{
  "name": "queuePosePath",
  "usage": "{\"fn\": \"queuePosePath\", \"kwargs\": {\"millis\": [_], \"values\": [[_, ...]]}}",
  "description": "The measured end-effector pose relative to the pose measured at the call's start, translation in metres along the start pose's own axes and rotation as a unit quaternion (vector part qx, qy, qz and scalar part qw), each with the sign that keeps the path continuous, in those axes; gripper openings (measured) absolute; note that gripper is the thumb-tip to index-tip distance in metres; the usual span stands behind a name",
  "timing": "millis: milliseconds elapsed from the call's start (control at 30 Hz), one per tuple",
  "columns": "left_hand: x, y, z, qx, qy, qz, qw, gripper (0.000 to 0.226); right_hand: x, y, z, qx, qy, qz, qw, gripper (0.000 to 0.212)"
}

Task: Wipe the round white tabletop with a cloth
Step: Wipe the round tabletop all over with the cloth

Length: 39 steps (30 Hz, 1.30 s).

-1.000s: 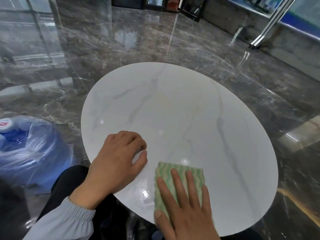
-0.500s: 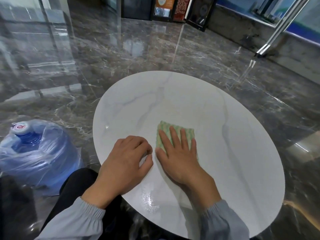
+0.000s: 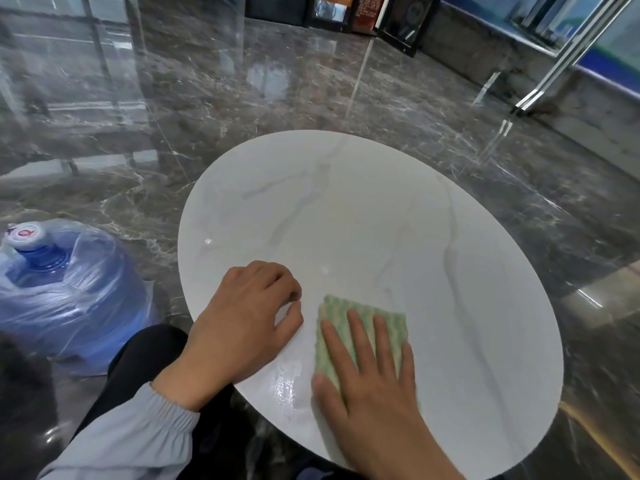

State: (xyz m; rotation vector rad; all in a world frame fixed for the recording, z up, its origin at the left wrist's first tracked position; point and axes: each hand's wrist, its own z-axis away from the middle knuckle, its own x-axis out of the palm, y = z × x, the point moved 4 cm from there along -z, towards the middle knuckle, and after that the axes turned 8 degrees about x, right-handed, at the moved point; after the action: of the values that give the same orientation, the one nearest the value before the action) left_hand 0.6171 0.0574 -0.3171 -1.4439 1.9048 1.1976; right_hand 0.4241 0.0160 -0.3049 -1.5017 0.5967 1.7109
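The green-and-cream striped cloth (image 3: 341, 323) lies flat on the round white desk (image 3: 381, 237), low in the frame and just right of centre, close to the near rim. The right hand (image 3: 374, 393) is spread over it, straight fingers (image 3: 358, 337) pressing it down, nothing curled or pinched. Half a second back that cloth was pushed up the desk, right beside the other hand; now it has been drawn back toward the near edge, much where it sat a second ago. So that reads as one full out-and-back stroke, and I'd judge the wiping is under way on the near patch only. Just left of the cloth, a wet, glistening smear (image 3: 287, 382) shows where the surface has been passed over. The left hand (image 3: 239, 323) has not shifted: it rests on the desk at lower centre-left, fingers curled under, holding nothing, apart from the cloth, seemingly steadying the top. The far half of the desk, veined grey and running toward the upper middle of the frame, looks dry and is probably yet to be wiped. A grey sleeve (image 3: 138, 434) runs off at lower left. Beyond the desk, a blue water jug (image 3: 69, 289) wrapped in clear plastic stands on the dark polished marble floor (image 3: 242, 98) at the left edge.
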Motion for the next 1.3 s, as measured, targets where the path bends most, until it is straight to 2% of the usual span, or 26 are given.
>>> {"fn": "queuePosePath", "kwargs": {"millis": [67, 267, 533, 633, 800, 833, 1000, 1300], "values": [[-0.001, 0.0, -0.001, -0.004, -0.003, -0.003, 1.0, 0.013, -0.008, 0.0, -0.038, 0.017, -0.038, -0.016, 0.999, 0.062], [-0.001, 0.001, 0.001, -0.005, -0.011, -0.009, 1.0, 0.012, -0.02, -0.007, -0.127, 0.017, -0.082, -0.019, 0.996, 0.063], [-0.002, 0.002, 0.002, -0.006, -0.007, 0.0, 1.0, 0.012, -0.003, 0.006, -0.042, 0.0, -0.035, -0.014, 0.999, 0.059], [-0.002, 0.001, 0.002, -0.003, -0.002, -0.001, 1.0, 0.013, 0.009, 0.014, -0.004, -0.03, 0.017, 0.024, 0.999, 0.06], [-0.001, 0.002, 0.002, -0.005, -0.002, 0.003, 1.0, 0.011, 0.01, 0.018, 0.007, -0.022, -0.009, 0.005, 1.0, 0.062], [-0.001, 0.003, 0.001, -0.006, -0.002, 0.003, 1.0, 0.01, 0.007, 0.018, 0.001, -0.012, -0.042, 0.003, 0.999, 0.062], [-0.003, 0.003, 0.001, -0.009, 0.006, 0.007, 1.0, 0.009, -0.016, 0.009, -0.074, -0.011, -0.075, -0.015, 0.997, 0.06], [-0.002, -0.001, 0.0, -0.022, 0.001, 0.012, 1.0, 0.004, -0.052, -0.012, -0.272, 0.051, -0.063, -0.02, 0.997, 0.065]]}}
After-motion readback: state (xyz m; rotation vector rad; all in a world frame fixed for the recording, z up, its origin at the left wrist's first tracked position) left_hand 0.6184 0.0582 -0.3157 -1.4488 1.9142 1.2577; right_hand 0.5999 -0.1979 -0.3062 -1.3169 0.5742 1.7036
